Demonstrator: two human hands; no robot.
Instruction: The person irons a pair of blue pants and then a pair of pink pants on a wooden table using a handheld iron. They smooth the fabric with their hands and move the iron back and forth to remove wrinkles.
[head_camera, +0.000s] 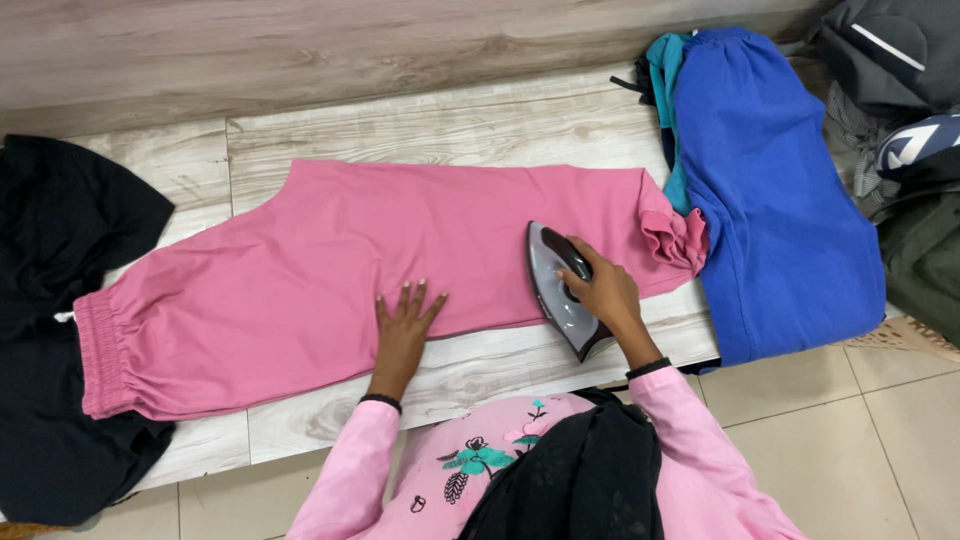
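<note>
Pink trousers (300, 260) lie flat across a pale wood-look board (470, 125), waistband at the left, gathered cuff at the right. My left hand (405, 318) rests flat on the pink cloth near its lower edge, fingers spread. My right hand (600, 290) grips the dark handle of a grey iron (556, 290). The iron stands on the trouser leg, tip pointing away from me, its heel at the cloth's lower edge.
A blue garment (780, 190) with a teal piece under it lies at the right end of the board. Black cloth (55, 300) sits at the left end. Dark grey clothes (900, 90) pile at the far right. Beige floor tiles (860, 440) lie below.
</note>
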